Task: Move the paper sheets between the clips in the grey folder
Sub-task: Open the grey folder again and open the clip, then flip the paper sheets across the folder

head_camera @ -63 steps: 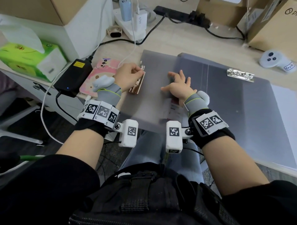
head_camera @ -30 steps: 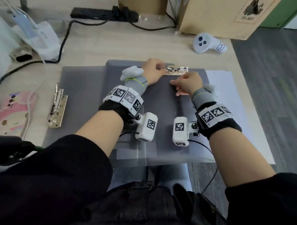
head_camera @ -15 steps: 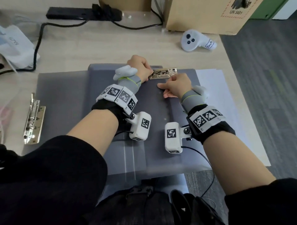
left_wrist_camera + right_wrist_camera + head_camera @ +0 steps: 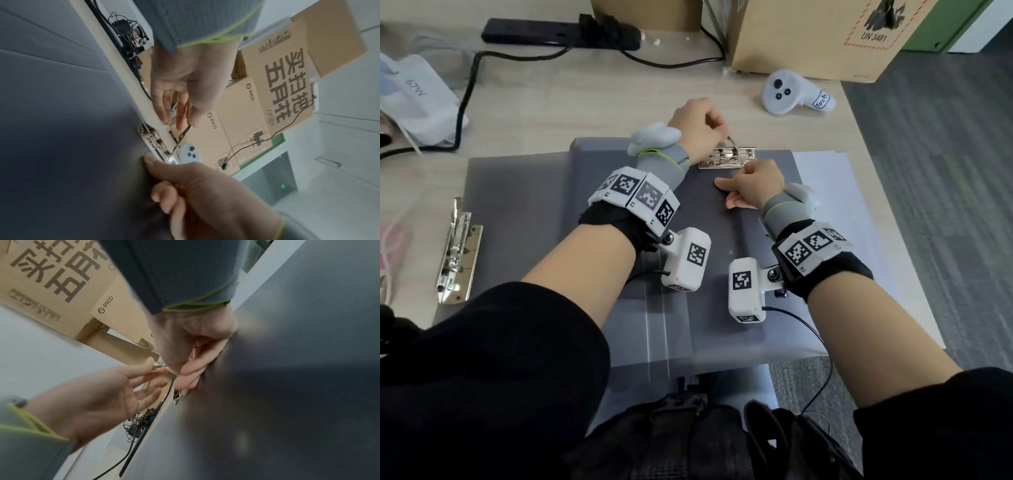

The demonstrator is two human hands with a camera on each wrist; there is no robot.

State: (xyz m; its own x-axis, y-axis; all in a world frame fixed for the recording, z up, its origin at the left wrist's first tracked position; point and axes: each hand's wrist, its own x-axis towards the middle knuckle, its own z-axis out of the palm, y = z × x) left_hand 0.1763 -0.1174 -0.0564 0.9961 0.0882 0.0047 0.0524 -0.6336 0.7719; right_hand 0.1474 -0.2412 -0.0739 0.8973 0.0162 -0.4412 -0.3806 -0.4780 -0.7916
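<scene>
Low in the frame, two arms in black sleeves reach out over the grey folder (image 4: 524, 192), which lies open and flat on the desk. It looks smooth and a bit see-through at its left side. The right hand (image 4: 751, 185) is curled into a loose fist and presses down on the folder just below the far clip; it holds nothing I can see. The left hand (image 4: 697, 128) pinches the thin lever of that clip (image 4: 727, 157), a shiny metal bar near the top middle of the frame. I think the step is opening this clip, so the next move needs a firm pull on the stiff lever while the other hand keeps the folder still. The white paper sheets (image 4: 835, 192) peek out flat at the folder's right edge. A second shiny clip (image 4: 457, 250) sits at the left. Farther off are a white controller (image 4: 787, 92) and a brown cardboard box (image 4: 808, 34).
</scene>
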